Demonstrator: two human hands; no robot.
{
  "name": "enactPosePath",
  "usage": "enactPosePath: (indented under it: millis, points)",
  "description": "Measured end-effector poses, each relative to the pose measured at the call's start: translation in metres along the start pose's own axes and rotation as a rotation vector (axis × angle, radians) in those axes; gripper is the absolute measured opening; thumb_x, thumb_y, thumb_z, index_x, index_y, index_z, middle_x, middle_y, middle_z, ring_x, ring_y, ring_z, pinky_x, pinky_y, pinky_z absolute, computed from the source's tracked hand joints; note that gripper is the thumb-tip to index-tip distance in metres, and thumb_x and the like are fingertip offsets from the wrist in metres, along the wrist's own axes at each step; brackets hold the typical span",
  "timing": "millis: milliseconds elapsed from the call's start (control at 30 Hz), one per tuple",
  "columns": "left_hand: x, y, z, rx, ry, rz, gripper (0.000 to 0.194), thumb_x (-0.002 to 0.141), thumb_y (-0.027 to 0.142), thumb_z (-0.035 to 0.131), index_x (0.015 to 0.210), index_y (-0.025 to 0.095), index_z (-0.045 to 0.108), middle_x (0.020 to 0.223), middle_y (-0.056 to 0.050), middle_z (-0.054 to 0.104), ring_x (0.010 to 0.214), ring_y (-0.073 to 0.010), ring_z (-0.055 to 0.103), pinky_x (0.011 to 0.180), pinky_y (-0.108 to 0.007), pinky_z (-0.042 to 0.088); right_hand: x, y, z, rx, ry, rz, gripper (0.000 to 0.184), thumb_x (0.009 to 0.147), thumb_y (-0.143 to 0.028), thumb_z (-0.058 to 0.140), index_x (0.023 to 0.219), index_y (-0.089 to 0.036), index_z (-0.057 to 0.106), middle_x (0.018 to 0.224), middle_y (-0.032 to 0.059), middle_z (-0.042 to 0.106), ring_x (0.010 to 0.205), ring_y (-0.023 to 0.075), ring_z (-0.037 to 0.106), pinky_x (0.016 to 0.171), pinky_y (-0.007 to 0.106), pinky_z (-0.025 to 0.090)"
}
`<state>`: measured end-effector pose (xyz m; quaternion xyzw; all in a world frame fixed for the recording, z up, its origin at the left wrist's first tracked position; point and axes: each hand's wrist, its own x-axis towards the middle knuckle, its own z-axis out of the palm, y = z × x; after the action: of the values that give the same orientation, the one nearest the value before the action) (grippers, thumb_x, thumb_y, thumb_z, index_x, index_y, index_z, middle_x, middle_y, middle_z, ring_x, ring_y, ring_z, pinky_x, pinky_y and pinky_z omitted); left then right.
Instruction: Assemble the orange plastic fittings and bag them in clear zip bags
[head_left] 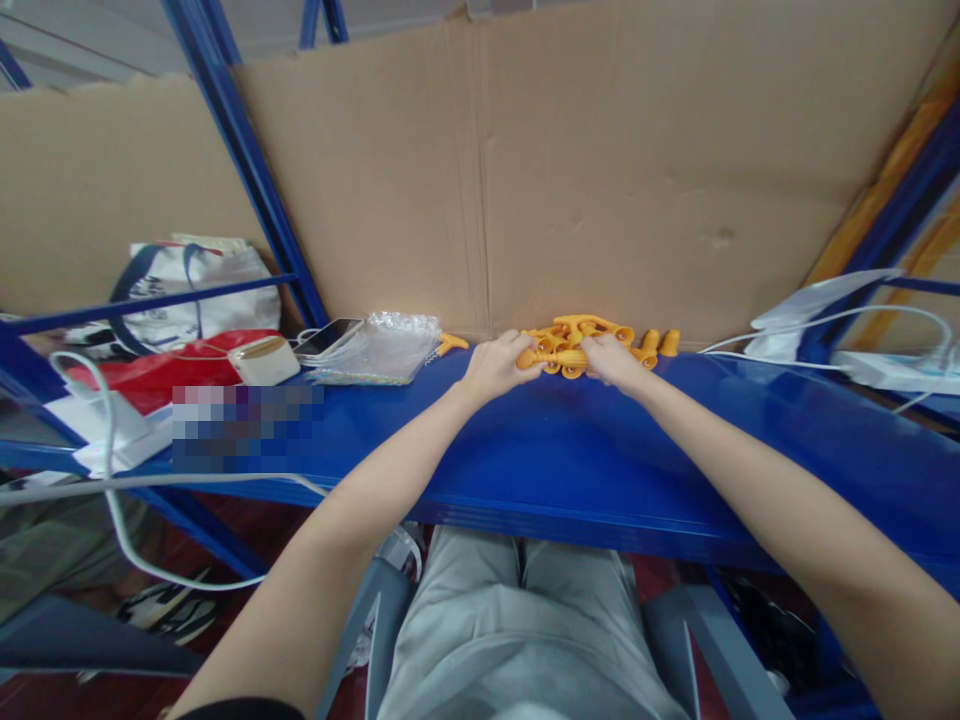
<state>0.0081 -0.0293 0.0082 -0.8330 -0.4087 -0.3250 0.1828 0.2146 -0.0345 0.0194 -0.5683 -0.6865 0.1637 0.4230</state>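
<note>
A heap of yellow-orange plastic pieces (pixel 592 325) with rounded, hollow-ended parts lies at the back of the blue shelf, against the cardboard. My left hand (pixel 496 366) is at the heap's left side, its fingers closed on the end of a yellow-orange plastic piece (pixel 555 358). My right hand (pixel 616 362) reaches the front of the heap, with curled fingers at the right end of what looks like the same piece. Some fingertips are hidden behind the pieces. Two small yellow-orange caps (pixel 670 343) stand just right of the heap.
Left of my hands lie a forked orange piece (pixel 452 343), clear plastic bags (pixel 386 345) and a phone (pixel 330 338). Farther left are a cream-coloured box (pixel 264 358), a red bag (pixel 180 365) and white cables (pixel 112 500). A power strip (pixel 892 370) sits at right. Cardboard (pixel 600 150) walls the back.
</note>
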Motion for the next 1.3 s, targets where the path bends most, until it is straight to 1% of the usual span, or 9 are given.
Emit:
enactPosePath:
  millis: [133,267,400,567,667,800,933,1067,1300]
  points:
    - [0.000,0.000,-0.002,0.013,-0.028,-0.001,0.026,0.084,0.040,0.068,0.101,0.020,0.066,0.095,-0.006,0.070,0.088,-0.0199,0.066,0.066,-0.025,0.046,-0.008,-0.012,0.001,0.094,-0.055,0.217,0.041,0.095,-0.026,0.041,0.055,-0.021,0.048,0.047,0.0025,0.050,0.041,0.0128,0.046,0.043,0.025,0.037]
    - [0.000,-0.002,-0.001,-0.002,-0.040,-0.016,0.025,0.083,0.040,0.068,0.099,0.021,0.066,0.094,-0.006,0.071,0.088,-0.0203,0.066,0.068,-0.026,0.046,-0.010,-0.013,0.002,0.156,-0.078,0.222,0.040,0.095,-0.028,0.045,0.056,-0.021,0.051,0.042,0.0011,0.048,0.036,0.0107,0.039,0.034,0.021,0.026]
    - [0.001,-0.005,0.002,-0.014,-0.027,-0.013,0.024,0.083,0.040,0.068,0.098,0.021,0.066,0.095,-0.006,0.071,0.089,-0.0207,0.066,0.068,-0.026,0.047,-0.007,-0.007,0.001,0.343,-0.198,0.253,0.044,0.097,-0.040,0.047,0.057,-0.022,0.048,0.037,-0.0025,0.040,0.030,0.0071,0.025,0.029,0.019,0.017]
    - [0.000,-0.010,0.005,-0.041,-0.017,-0.029,0.026,0.082,0.040,0.069,0.100,0.021,0.066,0.096,-0.006,0.072,0.090,-0.0208,0.067,0.071,-0.027,0.048,-0.005,-0.006,-0.005,0.512,-0.391,0.353,0.046,0.098,-0.049,0.044,0.061,-0.021,0.050,0.043,-0.0016,0.044,0.032,0.0068,0.027,0.031,0.020,0.018]
    - [0.000,-0.014,0.005,-0.075,-0.038,-0.063,0.026,0.084,0.038,0.069,0.101,0.019,0.066,0.099,-0.008,0.072,0.093,-0.0222,0.068,0.076,-0.029,0.050,-0.006,-0.009,-0.010,0.599,-0.465,0.358,0.038,0.099,-0.044,0.046,0.071,-0.020,0.056,0.052,-0.0001,0.054,0.036,0.0078,0.034,0.034,0.019,0.025]
    - [-0.002,-0.021,0.005,-0.139,-0.073,-0.093,0.032,0.089,0.034,0.064,0.117,0.020,0.062,0.113,-0.008,0.071,0.100,-0.0214,0.068,0.085,-0.030,0.051,-0.005,-0.012,-0.011,0.720,-0.375,0.369,0.021,0.096,-0.028,0.049,0.079,-0.021,0.057,0.061,-0.0003,0.061,0.043,0.0093,0.043,0.041,0.020,0.034]
    - [-0.003,-0.032,0.006,-0.176,-0.083,-0.190,0.052,0.094,0.032,0.056,0.143,0.023,0.044,0.123,-0.010,0.067,0.105,-0.0215,0.067,0.092,-0.033,0.051,-0.001,-0.009,-0.010,0.747,-0.233,0.396,0.020,0.096,-0.029,0.049,0.077,-0.022,0.052,0.059,-0.0022,0.058,0.044,0.0102,0.044,0.046,0.022,0.038]
    - [-0.007,-0.052,0.007,-0.017,-0.143,-0.414,0.050,0.094,0.031,0.052,0.142,0.018,0.045,0.137,-0.016,0.059,0.125,-0.0285,0.058,0.103,-0.040,0.046,0.001,-0.005,-0.011,0.716,-0.152,0.371,0.023,0.096,-0.031,0.047,0.076,-0.022,0.053,0.058,-0.0026,0.056,0.045,0.0106,0.045,0.048,0.023,0.041]
    - [-0.017,-0.082,0.008,0.140,-0.424,-0.775,0.049,0.094,0.029,0.043,0.139,0.013,0.050,0.148,-0.022,0.049,0.135,-0.0369,0.048,0.108,-0.052,0.040,0.003,-0.001,-0.011,0.763,-0.087,0.377,0.027,0.094,-0.034,0.052,0.069,-0.022,0.053,0.055,-0.0034,0.049,0.042,0.0086,0.041,0.045,0.022,0.037]
